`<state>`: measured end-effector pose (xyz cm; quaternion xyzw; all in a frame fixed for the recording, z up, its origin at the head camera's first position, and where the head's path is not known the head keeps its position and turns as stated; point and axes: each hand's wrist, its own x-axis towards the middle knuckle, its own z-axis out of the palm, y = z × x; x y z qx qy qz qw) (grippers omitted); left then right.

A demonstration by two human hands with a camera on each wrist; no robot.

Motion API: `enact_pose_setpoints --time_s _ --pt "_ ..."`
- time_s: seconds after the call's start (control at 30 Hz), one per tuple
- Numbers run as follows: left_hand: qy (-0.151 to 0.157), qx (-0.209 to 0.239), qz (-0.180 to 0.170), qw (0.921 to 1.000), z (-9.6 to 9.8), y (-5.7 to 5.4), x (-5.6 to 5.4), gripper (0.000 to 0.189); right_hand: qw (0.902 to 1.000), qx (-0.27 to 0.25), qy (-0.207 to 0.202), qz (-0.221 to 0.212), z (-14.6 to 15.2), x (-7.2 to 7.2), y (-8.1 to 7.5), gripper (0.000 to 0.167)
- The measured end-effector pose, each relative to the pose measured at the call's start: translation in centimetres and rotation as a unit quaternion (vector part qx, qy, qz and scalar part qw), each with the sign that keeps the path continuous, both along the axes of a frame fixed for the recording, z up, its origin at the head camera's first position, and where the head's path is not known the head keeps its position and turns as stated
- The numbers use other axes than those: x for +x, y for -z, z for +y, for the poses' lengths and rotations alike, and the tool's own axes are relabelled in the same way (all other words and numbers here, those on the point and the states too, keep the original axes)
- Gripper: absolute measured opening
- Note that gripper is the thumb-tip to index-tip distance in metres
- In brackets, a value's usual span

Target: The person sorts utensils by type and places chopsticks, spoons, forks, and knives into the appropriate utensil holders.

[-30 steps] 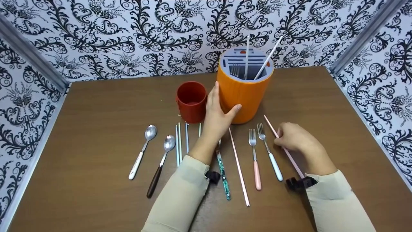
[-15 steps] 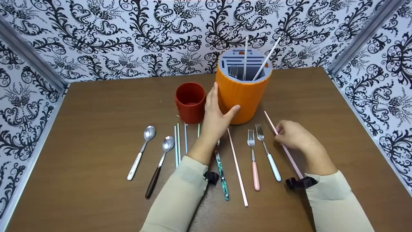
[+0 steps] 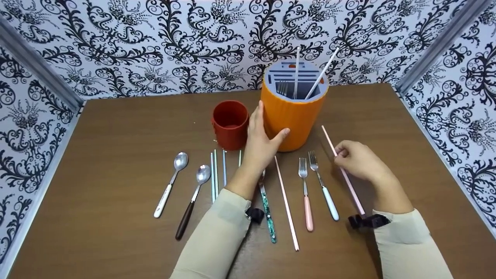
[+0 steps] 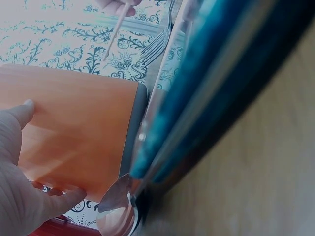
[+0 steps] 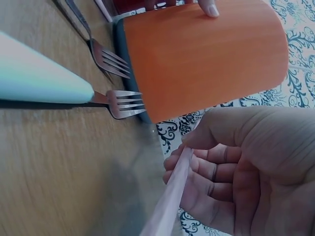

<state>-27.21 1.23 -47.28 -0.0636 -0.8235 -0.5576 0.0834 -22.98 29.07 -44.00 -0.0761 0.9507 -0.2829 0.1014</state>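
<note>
A pink chopstick (image 3: 350,188) slants over the right part of the tabletop (image 3: 116,155), pinched between thumb and fingers of the right hand (image 3: 360,159). Its upper tip has shifted farther back toward the wall over the last second, and its lower end now shows ahead of the wrist camera; it seems clear of the wood, so the pick-up looks done. Beside it lie a blue-handled fork (image 3: 328,201) and a pink-handled fork (image 3: 308,209). Behind them stands the orange holder (image 3: 293,120), two white sticks (image 3: 297,69) rising from it; the left hand (image 3: 261,145) stays spread against its side, apparently steadying it. Farther left are a red cup (image 3: 231,135) and two spoons (image 3: 165,197).
</note>
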Motion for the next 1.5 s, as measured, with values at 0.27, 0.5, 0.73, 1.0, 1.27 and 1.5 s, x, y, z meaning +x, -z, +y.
enact_pose_setpoints --time_s 0.27,0.5,0.73,1.0,1.27,1.5 --pt "-0.006 -0.004 0.005 1.0000 -0.1 -0.1 0.1 0.101 0.9936 -0.107 0.034 -0.012 0.4 0.0 -0.7 0.022" --pt "-0.006 -0.009 0.006 0.9999 0.0 -0.2 -0.1 0.101 0.9802 -0.182 0.078 0.011 0.4 0.1 -1.3 0.019" --pt "-0.006 -0.010 0.006 0.9999 0.0 -0.2 0.1 0.101 0.9639 -0.247 0.091 0.043 0.3 0.1 -2.1 0.017" --pt "0.000 -0.009 -0.001 1.0000 0.0 -0.1 0.1 0.100 0.9448 -0.299 0.110 0.077 0.5 -0.4 -5.3 0.016" --pt "0.003 -0.006 -0.001 1.0000 0.0 -0.2 0.1 0.100 0.8538 -0.494 0.109 0.123 -0.9 -0.9 -9.0 0.013" --pt "-0.002 -0.009 -0.001 1.0000 0.0 -0.3 0.1 0.101 0.8010 -0.561 0.119 0.172 -2.1 -1.4 -11.8 0.015"
